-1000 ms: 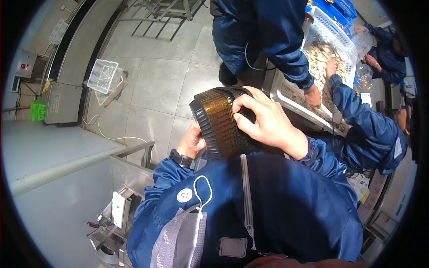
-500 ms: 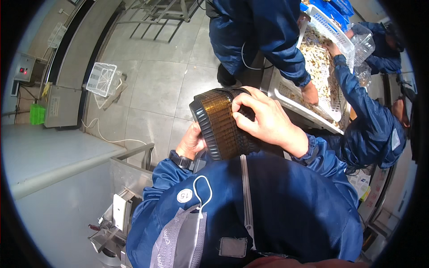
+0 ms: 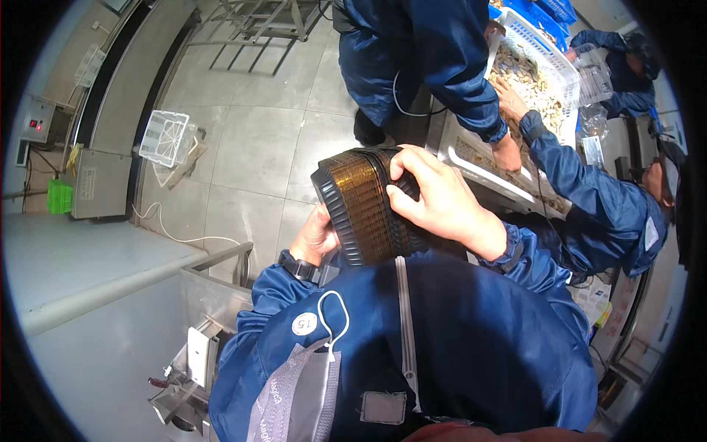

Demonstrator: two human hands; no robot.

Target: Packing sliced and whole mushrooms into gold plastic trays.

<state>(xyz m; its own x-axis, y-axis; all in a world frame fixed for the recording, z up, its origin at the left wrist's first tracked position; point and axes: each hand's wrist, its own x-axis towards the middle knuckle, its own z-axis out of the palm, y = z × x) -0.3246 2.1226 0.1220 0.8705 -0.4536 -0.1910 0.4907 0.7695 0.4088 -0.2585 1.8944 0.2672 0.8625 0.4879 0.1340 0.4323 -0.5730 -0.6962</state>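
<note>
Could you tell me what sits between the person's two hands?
In the head view, a stack of dark ribbed plastic trays sits between the left hand and the right hand.

The person wears a dark blue work jacket (image 3: 442, 339) with long sleeves and gathered cuffs. A grey zip (image 3: 405, 324) runs down the jacket's middle. Left of the zip sits a small round white badge (image 3: 303, 323), and below it a grey rectangular patch (image 3: 383, 407). A grey face mask (image 3: 294, 398) with a white ear loop hangs beside the badge. A dark wristwatch (image 3: 297, 265) circles the wrist of the bare left hand (image 3: 315, 236). The right hand (image 3: 442, 202) is bare too.
</note>
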